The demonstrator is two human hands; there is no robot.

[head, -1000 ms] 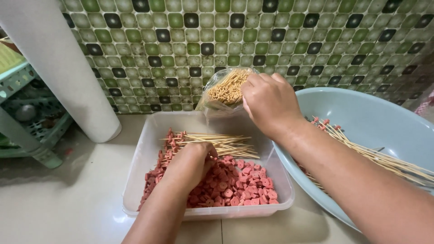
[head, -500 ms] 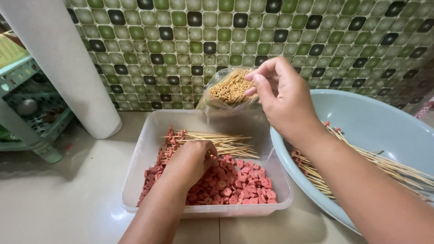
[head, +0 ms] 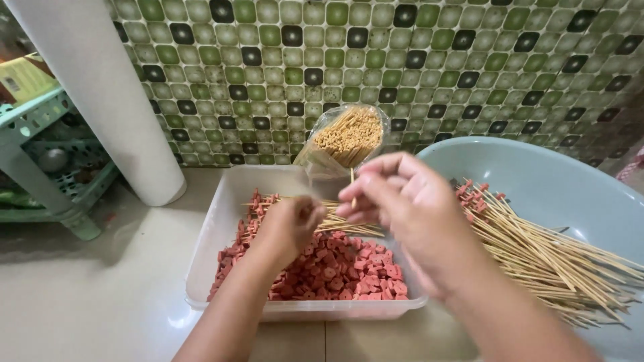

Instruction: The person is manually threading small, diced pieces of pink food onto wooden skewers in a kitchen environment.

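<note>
A clear plastic tub point(head: 221, 221) on the floor holds several small red sausage pieces point(head: 342, 268) and a loose bundle of bamboo skewers point(head: 335, 218). My left hand point(head: 292, 224) hovers over the tub with fingers curled; what it holds is hidden. My right hand point(head: 402, 208) is raised above the tub's right side and pinches one thin skewer point(head: 353, 188) upright. Behind, a clear bag of skewers point(head: 345, 141) leans against the tiled wall.
A pale blue basin point(head: 550, 181) at right holds many skewers threaded with red pieces point(head: 537, 241). A white pipe point(head: 100, 100) stands at left, with a green plastic rack point(head: 40, 161) beyond it. Green mosaic tiles point(head: 402, 60) cover the wall.
My right hand has drawn back from the skewer bag toward me, now holding a single skewer. My left hand has lifted slightly off the red pieces.
</note>
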